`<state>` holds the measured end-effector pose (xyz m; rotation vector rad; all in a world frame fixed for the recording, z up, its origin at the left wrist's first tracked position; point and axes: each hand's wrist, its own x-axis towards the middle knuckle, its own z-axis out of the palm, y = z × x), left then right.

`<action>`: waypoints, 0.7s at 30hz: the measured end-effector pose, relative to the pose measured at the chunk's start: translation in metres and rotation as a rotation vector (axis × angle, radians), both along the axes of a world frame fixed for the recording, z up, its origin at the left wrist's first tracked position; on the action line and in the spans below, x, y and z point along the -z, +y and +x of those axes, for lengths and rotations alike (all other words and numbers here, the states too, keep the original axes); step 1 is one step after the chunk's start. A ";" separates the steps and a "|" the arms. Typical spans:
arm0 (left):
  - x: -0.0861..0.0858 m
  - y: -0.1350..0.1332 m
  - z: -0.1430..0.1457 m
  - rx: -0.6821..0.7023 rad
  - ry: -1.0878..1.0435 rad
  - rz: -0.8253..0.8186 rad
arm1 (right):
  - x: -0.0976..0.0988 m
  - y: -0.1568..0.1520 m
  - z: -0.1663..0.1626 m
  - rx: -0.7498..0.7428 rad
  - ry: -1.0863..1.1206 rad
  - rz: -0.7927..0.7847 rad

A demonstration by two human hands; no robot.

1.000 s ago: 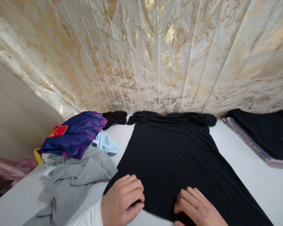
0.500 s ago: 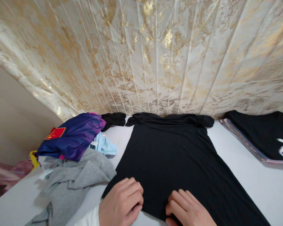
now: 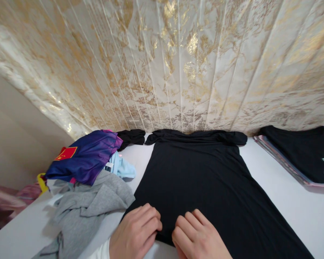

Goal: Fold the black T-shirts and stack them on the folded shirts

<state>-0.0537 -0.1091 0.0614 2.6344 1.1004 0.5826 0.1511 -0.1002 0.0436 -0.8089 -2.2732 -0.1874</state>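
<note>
A black shirt (image 3: 197,180) lies spread on the white table, its far end bunched up against the curtain and its near hem towards me. My left hand (image 3: 137,230) has curled fingers closed on the hem near the left corner. Close beside it, to the right, my right hand (image 3: 198,235) is closed on the same hem, fingers bent and thumb mostly hidden. A short stretch of hem shows between the two hands. The shirt's right side flares out past my right hand to the lower right.
At left lie a crumpled grey garment (image 3: 81,212), a purple garment (image 3: 89,154), a light blue cloth (image 3: 122,167) and a small black cloth (image 3: 132,137). A folded stack topped by a black T-shirt (image 3: 299,151) sits at right. A gold-patterned curtain (image 3: 162,72) hangs behind the white table (image 3: 288,187).
My right hand has moved left along the hem, closer to my left hand. The left hand has shifted slightly left. The view has moved a little; the shirt lies much as before.
</note>
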 end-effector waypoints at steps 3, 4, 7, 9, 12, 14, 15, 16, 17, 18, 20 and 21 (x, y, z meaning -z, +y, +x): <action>-0.001 0.000 -0.006 0.004 0.020 0.003 | 0.005 0.000 0.003 -0.015 -0.018 -0.020; -0.001 0.000 -0.007 0.015 0.027 0.002 | 0.008 0.000 0.004 -0.020 -0.017 -0.051; 0.000 0.000 -0.011 0.031 0.047 -0.022 | 0.014 0.000 0.007 -0.033 -0.025 -0.151; 0.001 -0.002 -0.014 0.009 0.049 -0.037 | 0.017 -0.001 0.010 -0.034 -0.038 -0.194; 0.001 -0.005 -0.018 0.000 0.049 -0.029 | 0.018 -0.002 0.013 -0.032 -0.041 -0.204; 0.001 -0.007 -0.020 0.014 0.049 0.010 | 0.018 -0.002 0.014 -0.041 -0.034 -0.167; 0.000 -0.008 -0.019 0.019 0.055 0.036 | 0.018 -0.002 0.013 -0.048 -0.032 -0.141; -0.001 -0.009 -0.018 0.016 0.067 0.061 | 0.017 -0.002 0.013 -0.053 -0.036 -0.118; -0.002 -0.010 -0.017 0.007 0.082 0.083 | 0.016 -0.002 0.012 -0.054 -0.042 -0.097; -0.003 -0.010 -0.014 -0.005 0.101 0.100 | 0.016 -0.002 0.010 -0.050 -0.049 -0.081; -0.005 -0.010 -0.009 -0.029 0.137 0.127 | 0.015 -0.002 0.007 -0.027 -0.059 -0.062; -0.005 -0.010 -0.006 -0.037 0.149 0.137 | 0.014 -0.002 0.005 -0.012 -0.063 -0.051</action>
